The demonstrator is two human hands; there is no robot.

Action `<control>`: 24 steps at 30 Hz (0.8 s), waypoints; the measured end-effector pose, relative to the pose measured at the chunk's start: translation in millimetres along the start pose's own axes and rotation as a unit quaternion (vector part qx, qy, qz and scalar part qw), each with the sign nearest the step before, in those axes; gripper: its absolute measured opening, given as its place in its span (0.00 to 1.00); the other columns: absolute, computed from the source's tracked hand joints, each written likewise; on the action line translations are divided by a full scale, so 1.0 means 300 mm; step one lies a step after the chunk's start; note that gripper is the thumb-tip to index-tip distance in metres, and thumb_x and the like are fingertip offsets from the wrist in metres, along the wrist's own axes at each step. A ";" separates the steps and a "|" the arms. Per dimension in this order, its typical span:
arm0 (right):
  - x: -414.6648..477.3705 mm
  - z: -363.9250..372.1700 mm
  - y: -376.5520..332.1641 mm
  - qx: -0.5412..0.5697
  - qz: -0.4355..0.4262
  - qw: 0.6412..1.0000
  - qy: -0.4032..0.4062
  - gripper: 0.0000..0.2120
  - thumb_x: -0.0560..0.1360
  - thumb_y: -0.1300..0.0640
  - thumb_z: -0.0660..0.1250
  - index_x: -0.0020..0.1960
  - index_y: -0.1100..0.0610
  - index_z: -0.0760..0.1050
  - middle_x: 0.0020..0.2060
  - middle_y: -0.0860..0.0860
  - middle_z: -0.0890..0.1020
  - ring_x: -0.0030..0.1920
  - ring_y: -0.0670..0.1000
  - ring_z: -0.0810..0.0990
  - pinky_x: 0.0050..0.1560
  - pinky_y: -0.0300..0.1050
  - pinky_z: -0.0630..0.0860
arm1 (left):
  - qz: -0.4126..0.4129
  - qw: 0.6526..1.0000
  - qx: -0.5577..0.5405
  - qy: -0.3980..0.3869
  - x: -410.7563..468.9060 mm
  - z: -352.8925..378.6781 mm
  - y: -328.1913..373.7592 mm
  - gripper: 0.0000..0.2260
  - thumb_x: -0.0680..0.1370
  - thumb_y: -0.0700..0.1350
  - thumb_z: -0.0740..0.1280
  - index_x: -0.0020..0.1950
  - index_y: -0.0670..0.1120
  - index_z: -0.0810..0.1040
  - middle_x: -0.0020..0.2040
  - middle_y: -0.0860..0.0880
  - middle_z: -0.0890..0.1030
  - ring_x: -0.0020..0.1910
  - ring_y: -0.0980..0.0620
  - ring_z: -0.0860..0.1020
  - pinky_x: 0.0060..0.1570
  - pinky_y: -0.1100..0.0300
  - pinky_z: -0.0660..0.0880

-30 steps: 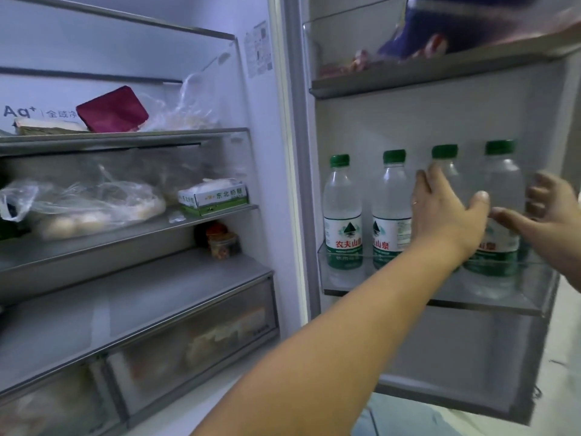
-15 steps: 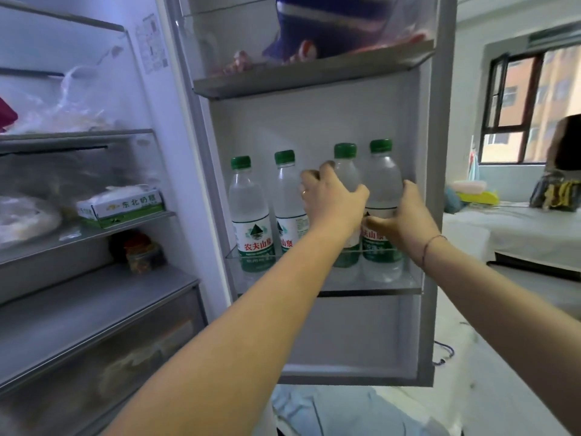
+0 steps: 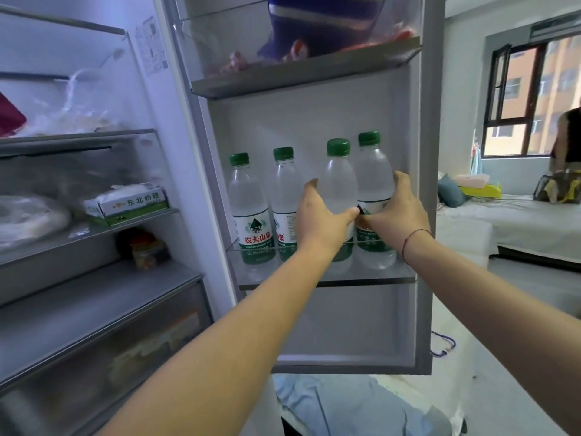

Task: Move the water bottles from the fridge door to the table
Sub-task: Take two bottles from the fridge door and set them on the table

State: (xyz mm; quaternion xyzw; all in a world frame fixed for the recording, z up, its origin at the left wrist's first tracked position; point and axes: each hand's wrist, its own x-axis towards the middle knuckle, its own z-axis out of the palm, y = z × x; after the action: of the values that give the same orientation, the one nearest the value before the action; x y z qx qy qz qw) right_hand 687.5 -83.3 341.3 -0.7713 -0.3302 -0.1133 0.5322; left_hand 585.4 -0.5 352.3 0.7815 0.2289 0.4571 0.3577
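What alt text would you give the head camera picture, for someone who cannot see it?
The left hand grips the third bottle and the right hand the fourth bottle on the fridge door shelf; two more bottles stand left.

A left hand (image 3: 320, 221) is covering the label of the third water bottle (image 3: 338, 180) and part of the label on the second bottle (image 3: 284, 190), while a right hand (image 3: 399, 215) is hiding much of the label on the fourth bottle (image 3: 372, 174). The top edge is cutting off a blue bag (image 3: 314, 23) on the upper door shelf (image 3: 298, 73). The contents of the drawer (image 3: 94, 357) are showing only as a blur.
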 end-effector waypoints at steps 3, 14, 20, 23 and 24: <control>0.000 -0.019 -0.031 0.037 -0.033 0.998 0.046 0.37 0.64 0.51 0.77 0.67 0.51 0.62 0.47 0.47 0.75 0.45 0.51 0.74 0.43 0.42 0.68 | 0.032 0.999 -0.031 0.013 -0.009 -0.029 0.016 0.32 0.67 0.48 0.77 0.67 0.47 0.68 0.56 0.53 0.78 0.53 0.55 0.77 0.52 0.63 0.74; -0.146 -0.110 -0.334 0.121 -0.164 0.973 0.113 0.34 0.63 0.49 0.77 0.65 0.49 0.66 0.49 0.40 0.76 0.47 0.45 0.75 0.45 0.36 0.69 | 0.135 0.978 -0.108 0.121 -0.104 -0.302 0.168 0.27 0.66 0.48 0.78 0.61 0.51 0.70 0.53 0.54 0.79 0.52 0.56 0.79 0.52 0.60 0.78; -0.363 0.015 -0.505 0.188 -0.165 0.968 0.004 0.34 0.61 0.51 0.78 0.64 0.47 0.67 0.49 0.40 0.79 0.50 0.46 0.79 0.50 0.44 0.77 | 0.084 0.980 -0.081 0.163 -0.285 -0.611 0.123 0.27 0.66 0.47 0.79 0.61 0.50 0.71 0.51 0.58 0.79 0.50 0.61 0.78 0.52 0.57 0.78; -0.516 0.113 -0.576 0.223 -0.161 0.959 -0.067 0.34 0.61 0.51 0.78 0.62 0.48 0.68 0.47 0.40 0.79 0.49 0.46 0.80 0.50 0.45 0.78 | 0.049 0.980 -0.046 0.188 -0.423 -0.781 0.075 0.28 0.65 0.47 0.79 0.60 0.52 0.70 0.52 0.58 0.79 0.51 0.61 0.78 0.53 0.57 0.77; -0.572 0.142 -0.598 0.235 -0.162 0.954 -0.095 0.34 0.60 0.51 0.78 0.62 0.49 0.68 0.46 0.40 0.79 0.48 0.43 0.80 0.48 0.43 0.77 | 0.035 0.979 -0.035 0.196 -0.475 -0.835 0.057 0.28 0.65 0.47 0.79 0.61 0.52 0.71 0.53 0.57 0.79 0.52 0.59 0.79 0.53 0.57 0.77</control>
State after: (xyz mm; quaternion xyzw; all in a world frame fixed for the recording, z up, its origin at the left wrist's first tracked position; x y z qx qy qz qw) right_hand 437.1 -73.2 367.5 -0.5680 -0.5168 -0.0430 0.6390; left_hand 298.0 -21.5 368.8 0.6713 0.2512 0.6212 0.3168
